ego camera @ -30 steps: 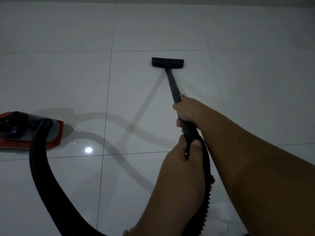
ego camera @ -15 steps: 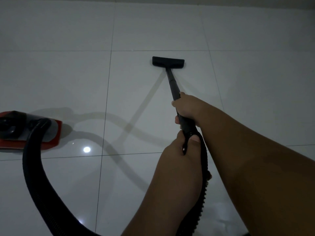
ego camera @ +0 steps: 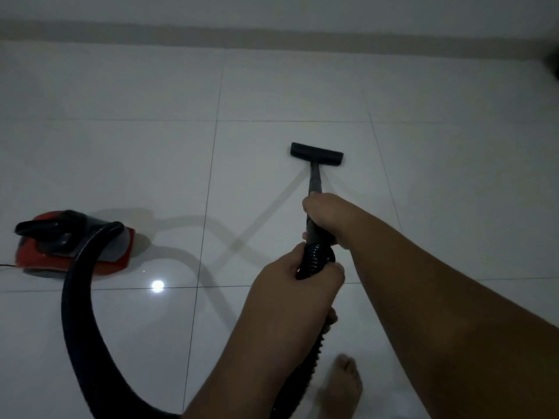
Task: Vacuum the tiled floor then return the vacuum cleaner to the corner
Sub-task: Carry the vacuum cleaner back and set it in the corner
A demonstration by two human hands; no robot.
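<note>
The black vacuum nozzle [ego camera: 316, 154] rests flat on the white tiled floor [ego camera: 272, 86] ahead of me. Its black wand [ego camera: 315, 179] runs back to my hands. My right hand [ego camera: 325, 211] grips the wand, arm stretched forward. Just behind it, my left hand [ego camera: 298, 285] is closed around the ribbed black hose [ego camera: 316, 257] where it joins the wand. The hose [ego camera: 75, 313] loops down and left to the red and black vacuum cleaner body [ego camera: 72, 246], which stands on the floor at the left.
A wall with a pale skirting [ego camera: 272, 28] runs across the far side. My bare foot [ego camera: 340, 388] stands at the bottom, under the hose. A thin cord [ego camera: 6, 265] leaves the vacuum body to the left. A ceiling light reflects on a tile [ego camera: 157, 286].
The view has tilted up, so the wall, more of the vacuum body and my foot now show. The wand looks shorter ahead of my right hand. Both hands keep their hold.
</note>
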